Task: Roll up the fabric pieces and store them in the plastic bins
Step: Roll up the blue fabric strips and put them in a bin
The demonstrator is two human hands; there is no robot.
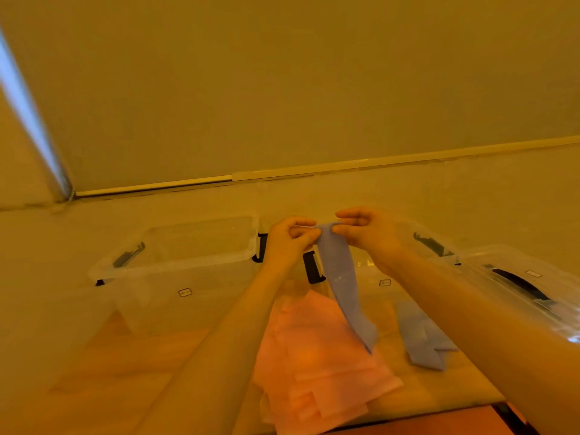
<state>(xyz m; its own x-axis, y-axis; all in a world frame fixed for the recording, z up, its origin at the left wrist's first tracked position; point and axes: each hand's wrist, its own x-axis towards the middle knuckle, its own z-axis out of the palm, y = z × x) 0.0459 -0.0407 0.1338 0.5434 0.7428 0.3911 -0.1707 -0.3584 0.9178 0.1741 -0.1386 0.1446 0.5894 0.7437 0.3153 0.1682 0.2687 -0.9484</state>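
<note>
Head view: left hand and right hand, raised, pinching blue strip

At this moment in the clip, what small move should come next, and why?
Probably start rolling the blue strip downward from its top end: both the left hand and right hand pinch that end, the rest hangs loose and unrolled, and the clear bin behind stands open.
</note>
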